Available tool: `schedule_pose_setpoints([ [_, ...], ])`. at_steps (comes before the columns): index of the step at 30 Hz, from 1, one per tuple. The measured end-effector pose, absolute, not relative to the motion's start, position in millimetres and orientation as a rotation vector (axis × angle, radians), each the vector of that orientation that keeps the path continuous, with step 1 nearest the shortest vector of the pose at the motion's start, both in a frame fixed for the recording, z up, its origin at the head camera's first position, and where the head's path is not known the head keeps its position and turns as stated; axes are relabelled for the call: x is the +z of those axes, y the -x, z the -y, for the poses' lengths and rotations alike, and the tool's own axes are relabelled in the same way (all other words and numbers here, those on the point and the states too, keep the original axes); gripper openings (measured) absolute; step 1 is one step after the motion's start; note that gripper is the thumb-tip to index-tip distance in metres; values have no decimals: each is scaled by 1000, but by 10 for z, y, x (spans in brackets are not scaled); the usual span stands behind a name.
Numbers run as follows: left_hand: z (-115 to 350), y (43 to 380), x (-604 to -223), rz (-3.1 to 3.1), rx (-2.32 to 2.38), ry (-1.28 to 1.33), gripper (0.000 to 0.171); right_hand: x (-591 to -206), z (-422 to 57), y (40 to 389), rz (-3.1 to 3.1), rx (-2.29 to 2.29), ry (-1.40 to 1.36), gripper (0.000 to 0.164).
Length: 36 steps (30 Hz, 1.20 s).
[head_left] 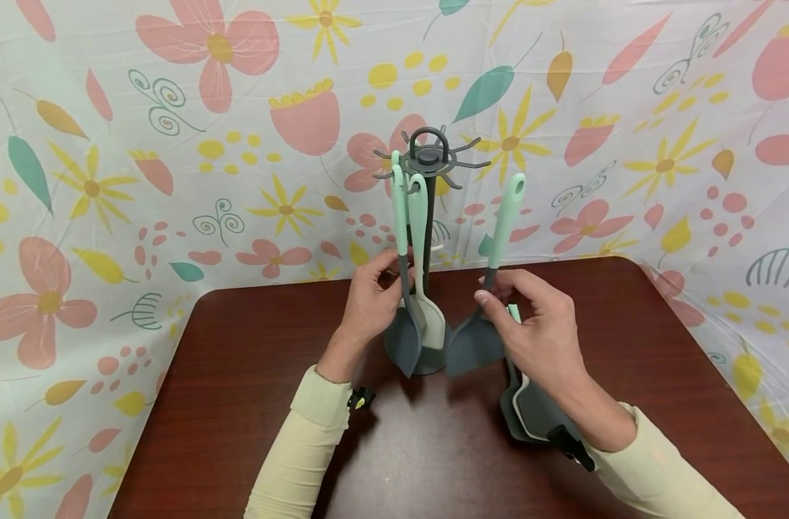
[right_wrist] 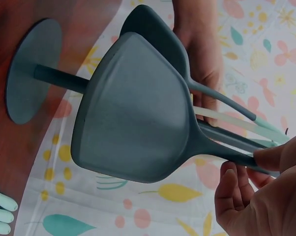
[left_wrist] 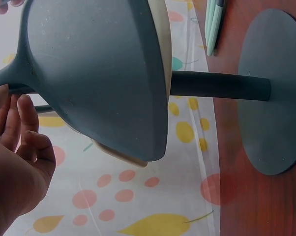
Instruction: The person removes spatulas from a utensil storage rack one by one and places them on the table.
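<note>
A dark utensil stand with a ring of hooks stands on the table. On its left side hang a mint-handled grey turner and, beside it, a cream-headed utensil. My left hand has its thumb and fingers about the turner's shaft, close to the pole; the fingertips are partly hidden. To the right of the stand, my right hand pinches a second grey turner by its shaft between thumb and fingers. Its mint handle points up, off the hooks, and its wide head hangs downward.
More utensils with grey and cream heads lie together on the table under my right forearm. Their mint handle ends show in the right wrist view. The brown table ends at a flowered cloth just behind the stand.
</note>
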<state>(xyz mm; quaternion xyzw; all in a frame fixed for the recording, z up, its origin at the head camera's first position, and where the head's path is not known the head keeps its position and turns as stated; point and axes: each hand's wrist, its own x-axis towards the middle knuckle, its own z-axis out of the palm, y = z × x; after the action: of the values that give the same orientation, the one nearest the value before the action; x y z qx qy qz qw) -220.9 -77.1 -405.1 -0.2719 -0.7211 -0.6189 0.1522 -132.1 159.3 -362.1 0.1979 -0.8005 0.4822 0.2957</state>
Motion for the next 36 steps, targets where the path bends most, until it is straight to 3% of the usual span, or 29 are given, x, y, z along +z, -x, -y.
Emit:
schedule_pose_setpoints([
  [36, 783, 2216, -4053, 2086, -1736, 796, 22, -3672, -1958, 1347, 2280, 1139, -298, 10],
])
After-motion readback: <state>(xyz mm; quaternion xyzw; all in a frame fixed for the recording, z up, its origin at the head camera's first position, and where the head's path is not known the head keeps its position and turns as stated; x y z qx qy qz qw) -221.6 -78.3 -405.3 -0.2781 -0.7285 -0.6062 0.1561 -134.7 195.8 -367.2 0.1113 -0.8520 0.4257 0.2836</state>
